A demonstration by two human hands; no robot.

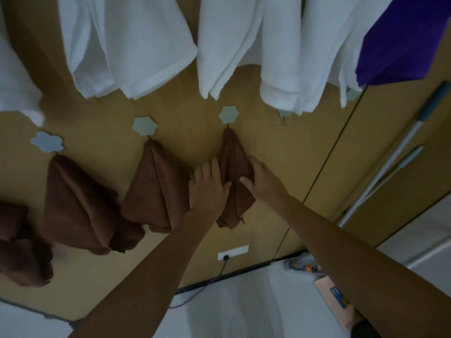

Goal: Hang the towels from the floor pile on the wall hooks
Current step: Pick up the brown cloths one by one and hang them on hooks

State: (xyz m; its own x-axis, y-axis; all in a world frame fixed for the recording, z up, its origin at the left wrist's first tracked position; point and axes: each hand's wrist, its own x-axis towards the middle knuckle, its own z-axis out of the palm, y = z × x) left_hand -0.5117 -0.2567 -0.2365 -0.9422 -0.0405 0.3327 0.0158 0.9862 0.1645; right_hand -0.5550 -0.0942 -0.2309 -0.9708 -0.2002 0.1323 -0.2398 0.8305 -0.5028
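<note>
A brown towel hangs from a pale flower-shaped hook on the wooden wall. My left hand lies flat against its left side, fingers straight. On the towel's right side my right hand presses with straight fingers and the thumb spread. Two more brown towels hang from flower hooks to the left. Another brown towel shows at the left edge. A bare hook sits to the right, partly hidden by white cloth. The floor pile is out of view.
White towels and a purple one hang in a row above. A wall socket with a black cable sits below my hands. Mop handles lean at the right. A box and clutter lie on the white floor.
</note>
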